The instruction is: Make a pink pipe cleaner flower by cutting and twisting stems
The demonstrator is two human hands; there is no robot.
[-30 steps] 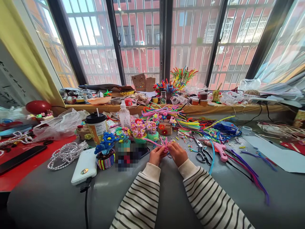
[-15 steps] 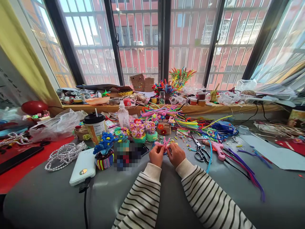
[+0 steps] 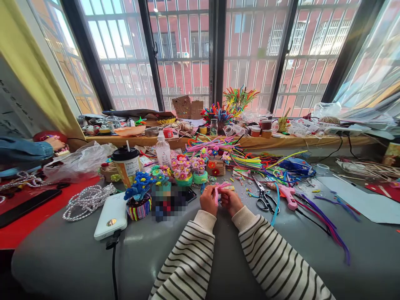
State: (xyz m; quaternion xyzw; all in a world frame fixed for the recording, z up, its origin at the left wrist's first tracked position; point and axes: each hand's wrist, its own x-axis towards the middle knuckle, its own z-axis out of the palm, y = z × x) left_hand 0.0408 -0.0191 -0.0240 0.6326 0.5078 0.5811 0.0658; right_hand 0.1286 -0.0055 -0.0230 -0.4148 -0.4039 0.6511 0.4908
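Both hands meet over the grey table, in the middle of the view. My left hand (image 3: 208,201) is closed on a pink pipe cleaner piece (image 3: 216,195), which hangs down at its fingertips. My right hand (image 3: 231,201) is closed on the other side of the same pink fuzzy piece, its fingers bent inward. Scissors (image 3: 265,198) with black handles lie to the right of my right hand, and a pink glue gun (image 3: 289,196) lies beyond them. Left of my left hand stand small pots of pipe cleaner flowers, pink (image 3: 182,173) and blue (image 3: 139,196).
A white power bank (image 3: 111,218) with a black cable, a lidded cup (image 3: 126,166) and a bead string (image 3: 86,203) are on the left. Behind my hands lies a pile of pipe cleaners (image 3: 215,144). Another person's sleeved arm (image 3: 23,149) reaches in at far left.
The pink piece now lies across between my hands, one part hanging down, instead of sticking up. At far left, another person's arm has come into view. The view has shifted slightly.
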